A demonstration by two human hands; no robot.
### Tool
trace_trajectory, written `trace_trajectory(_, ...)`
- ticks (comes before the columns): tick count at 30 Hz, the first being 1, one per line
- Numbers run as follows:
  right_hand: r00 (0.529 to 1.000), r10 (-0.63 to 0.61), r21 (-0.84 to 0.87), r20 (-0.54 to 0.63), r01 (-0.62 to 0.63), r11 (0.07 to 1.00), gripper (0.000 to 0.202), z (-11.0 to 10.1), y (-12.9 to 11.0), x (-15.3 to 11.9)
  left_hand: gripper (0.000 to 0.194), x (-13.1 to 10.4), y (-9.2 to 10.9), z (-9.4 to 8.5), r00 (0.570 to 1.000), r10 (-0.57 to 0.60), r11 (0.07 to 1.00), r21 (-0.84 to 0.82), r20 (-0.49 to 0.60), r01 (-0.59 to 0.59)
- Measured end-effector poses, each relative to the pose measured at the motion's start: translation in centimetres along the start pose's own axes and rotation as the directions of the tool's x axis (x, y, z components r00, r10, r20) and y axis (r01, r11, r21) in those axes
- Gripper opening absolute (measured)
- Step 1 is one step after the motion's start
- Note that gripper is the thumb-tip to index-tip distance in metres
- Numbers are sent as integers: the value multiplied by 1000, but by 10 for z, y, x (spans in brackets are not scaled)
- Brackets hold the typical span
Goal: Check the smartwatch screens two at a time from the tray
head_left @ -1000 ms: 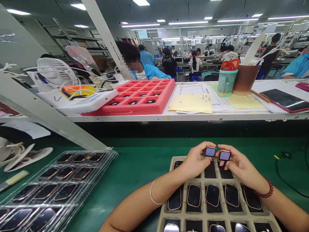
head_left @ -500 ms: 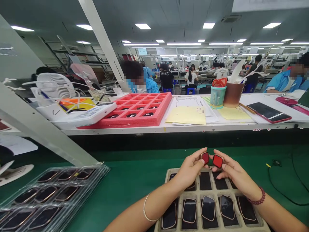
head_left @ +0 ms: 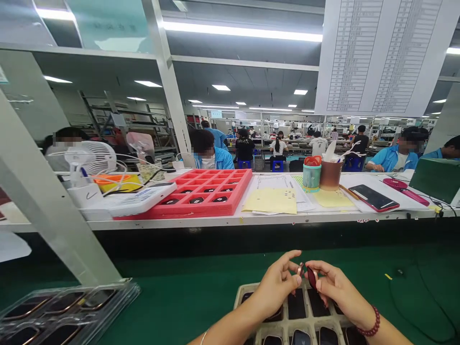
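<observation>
My left hand point(head_left: 277, 286) pinches a small square smartwatch body point(head_left: 299, 270) with a gold-coloured frame, seen nearly edge-on, its index finger stretched forward. Close beside it, my right hand point(head_left: 338, 288) grips a second smartwatch body point(head_left: 312, 277), its dark red-tinted screen turned to the left. Both hands are over the far row of a beige compartment tray point(head_left: 243, 290). More watch bodies with dark screens, such as this watch point(head_left: 301, 338), lie in the nearer row. Two far compartments between my hands show only dark bottoms. My wrists and forearms hide part of the tray.
Stacked clear plastic trays point(head_left: 124, 293) with watches lie at left on the green mat point(head_left: 172, 306). A shelf above carries a red foam tray point(head_left: 230, 207), papers, a fan point(head_left: 95, 158), cups and a phone point(head_left: 373, 197). A slanted post point(head_left: 59, 206) stands at left. Co-workers sit beyond.
The view has tilted up, so things sit lower in the picture. Both watches have turned from screens facing me to nearly edge-on. My left index finger has extended.
</observation>
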State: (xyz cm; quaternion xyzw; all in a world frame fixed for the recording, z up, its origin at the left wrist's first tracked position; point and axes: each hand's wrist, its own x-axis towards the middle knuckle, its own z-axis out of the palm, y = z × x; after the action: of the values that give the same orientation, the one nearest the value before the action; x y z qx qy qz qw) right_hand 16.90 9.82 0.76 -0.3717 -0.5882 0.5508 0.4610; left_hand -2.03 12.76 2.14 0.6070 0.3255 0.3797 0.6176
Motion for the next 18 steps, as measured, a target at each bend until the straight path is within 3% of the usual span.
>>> trace_trajectory(18,992,-119,-285,-42,102,953,40,5,1,-5,49,-4,6,1,1000,11,988,155,-10,-10)
